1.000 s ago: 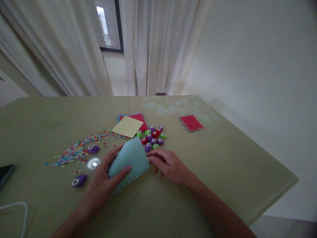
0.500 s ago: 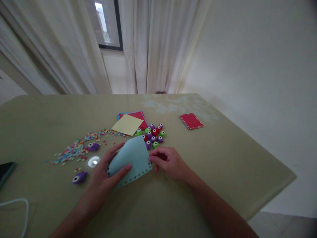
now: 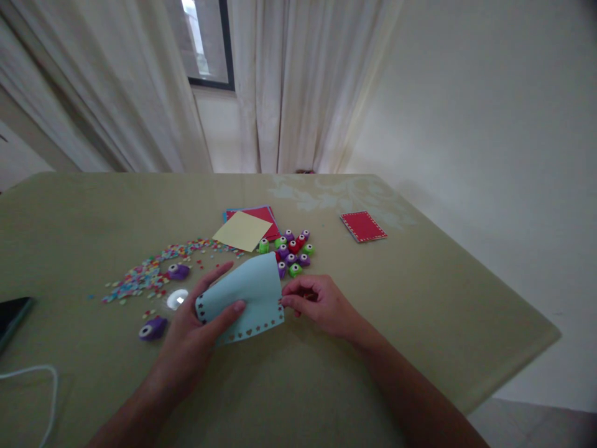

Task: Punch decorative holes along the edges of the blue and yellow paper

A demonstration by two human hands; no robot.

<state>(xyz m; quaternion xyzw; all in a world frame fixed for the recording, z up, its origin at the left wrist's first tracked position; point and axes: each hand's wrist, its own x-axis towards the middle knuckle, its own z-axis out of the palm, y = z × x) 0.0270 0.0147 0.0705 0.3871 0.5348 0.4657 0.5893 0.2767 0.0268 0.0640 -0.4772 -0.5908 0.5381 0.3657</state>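
A light blue paper sheet [image 3: 254, 289], punched with small shapes along its lower and side edges, is held up off the table and bowed. My left hand [image 3: 196, 326] grips it from the left, thumb on the near face and fingers behind. At the sheet's right edge, my right hand [image 3: 319, 305] is closed in a pinch, thumb and forefinger touching the punched border. Just beyond the sheet sits a cluster of small purple, green and red craft punches [image 3: 292, 249], each with an eye-like top. Part of this cluster is hidden by the paper.
Larger purple punches [image 3: 153, 328] and a clear round object [image 3: 177, 299] lie on the left. Beside them spreads paper confetti [image 3: 140, 277]. A yellow sheet [image 3: 242, 231] tops red and blue ones; a red bordered card [image 3: 364, 226] is at right. A phone [image 3: 13, 317] and white cable [image 3: 52, 386] are far left.
The blue sheet has turned slightly in my left hand, so the punched left border now shows more. My right hand stays at its right edge. The view has shifted a little.
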